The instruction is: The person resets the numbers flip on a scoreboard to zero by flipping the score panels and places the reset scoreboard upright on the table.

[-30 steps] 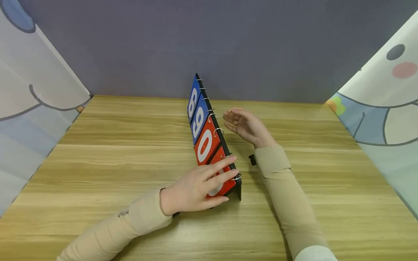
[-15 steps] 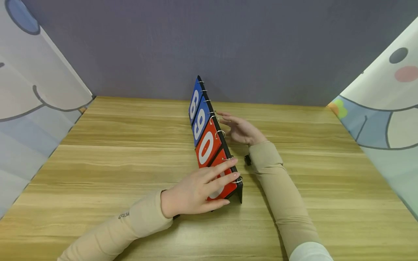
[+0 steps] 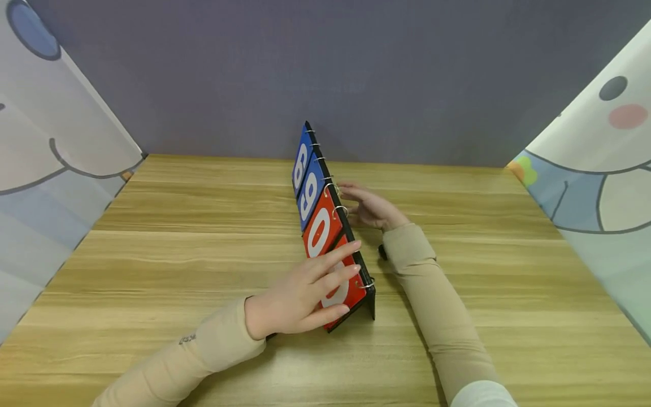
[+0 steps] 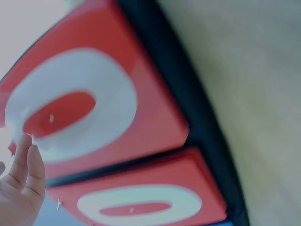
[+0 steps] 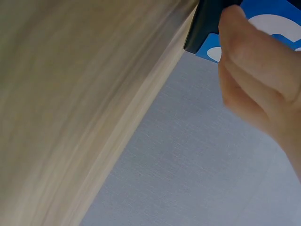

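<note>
A black tent-shaped flip scoreboard [image 3: 350, 230] stands on the table, running away from me. On its left face hang red cards [image 3: 319, 230] with a white 0 at the near end and blue cards [image 3: 308, 195] with white digits farther off. My left hand [image 3: 305, 291] lies across the nearest red card, fingers spread, fingertips close to the top edge. Behind the right face, my right hand [image 3: 373, 209] reaches with extended fingers, its tips partly hidden by the metal rings [image 3: 339, 212] and top edge. The right wrist view shows its fingers overlapping a blue card [image 5: 275, 21].
The wooden table [image 3: 178, 243] meets a grey back wall [image 3: 229, 79]. White panels with cartoon pictures rise at the left [image 3: 46, 118] and right [image 3: 600, 147]. A small black piece [image 3: 382, 252] shows beside the right cuff.
My right hand has moved left, in close to the scoreboard's right face. The left hand has shifted slightly left, its fingertips drawing back from the top edge.
</note>
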Tool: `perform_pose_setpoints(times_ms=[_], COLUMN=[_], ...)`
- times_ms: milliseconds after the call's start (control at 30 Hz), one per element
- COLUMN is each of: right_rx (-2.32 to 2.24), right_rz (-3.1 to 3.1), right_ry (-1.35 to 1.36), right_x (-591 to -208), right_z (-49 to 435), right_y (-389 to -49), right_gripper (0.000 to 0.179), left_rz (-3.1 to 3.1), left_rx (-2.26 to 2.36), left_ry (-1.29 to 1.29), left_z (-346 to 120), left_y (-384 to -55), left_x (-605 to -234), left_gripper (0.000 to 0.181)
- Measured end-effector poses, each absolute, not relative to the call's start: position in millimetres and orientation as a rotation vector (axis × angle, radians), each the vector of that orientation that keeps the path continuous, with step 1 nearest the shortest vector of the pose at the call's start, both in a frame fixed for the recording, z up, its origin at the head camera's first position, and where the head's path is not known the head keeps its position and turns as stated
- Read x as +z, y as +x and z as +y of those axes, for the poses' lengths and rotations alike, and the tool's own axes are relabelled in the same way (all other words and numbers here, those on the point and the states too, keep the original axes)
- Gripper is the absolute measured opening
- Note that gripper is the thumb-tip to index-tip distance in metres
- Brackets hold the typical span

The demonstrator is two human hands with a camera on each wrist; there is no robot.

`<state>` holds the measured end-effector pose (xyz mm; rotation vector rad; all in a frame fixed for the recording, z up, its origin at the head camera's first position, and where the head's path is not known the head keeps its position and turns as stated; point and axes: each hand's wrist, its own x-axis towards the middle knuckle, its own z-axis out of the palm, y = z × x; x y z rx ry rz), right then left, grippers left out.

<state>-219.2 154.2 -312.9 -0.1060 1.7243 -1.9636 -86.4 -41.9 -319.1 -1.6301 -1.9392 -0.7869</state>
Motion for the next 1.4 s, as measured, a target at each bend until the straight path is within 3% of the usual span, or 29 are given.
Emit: perform_pose_setpoints(times_ms=[300,567,967,1400], right_rx=[-1.917,-2.231,-2.493,-2.704], right_rz=[1.805,1.751,1.620,1.545], right_ry=[-0.084,0.026,0.262,0.313], right_x=[-322,-319,-312,-307], right_z=[162,169,174,186], right_y=[-225,-225,-224,-226], right_gripper=[0.053,0.010,0.025,0.007], left_rz=[-2.136,-2.247,-2.240,-2.204], left_rx=[-0.718,-0.644,-0.725,-0.767], left_ry=[-1.505,-1.492,-1.491,-1.482], left_z=[-40,-41,-38,-35], left_y=[-102,-105,-107,-108], left_x=[-306,-307,-314,-319], left_gripper=[0.058,0.061,0.060,0.058])
